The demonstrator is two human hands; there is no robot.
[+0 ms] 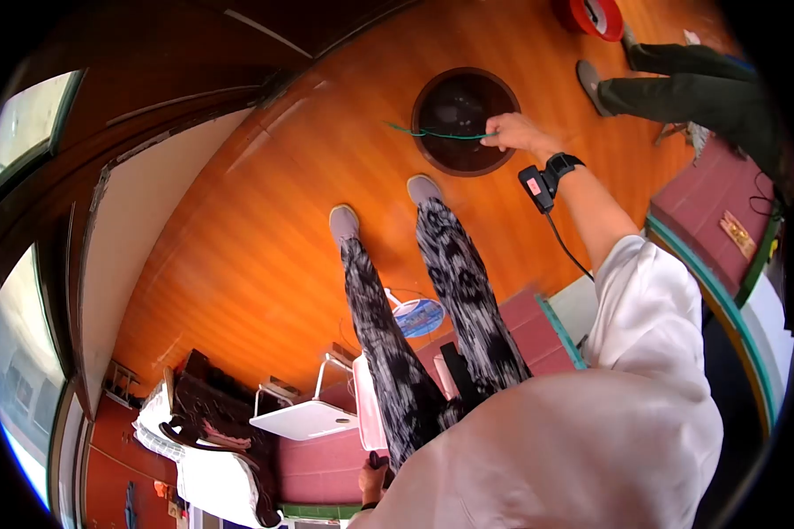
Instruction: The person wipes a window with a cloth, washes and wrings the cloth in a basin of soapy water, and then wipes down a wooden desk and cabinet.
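A room with a glossy orange wooden floor [238,247], seen from above. Nearest, low in view, the wearer's left hand [373,480] is beside a small dark object [378,459]; whether it grips this cannot be told. Beyond the patterned trousers [457,264], the right hand [518,132] pinches a thin green cord [450,136], which stretches leftward over a round brown basin [460,171] and past its rim. Farther off, at upper right, another person's dark-trousered legs [670,95] show near a red container [604,26].
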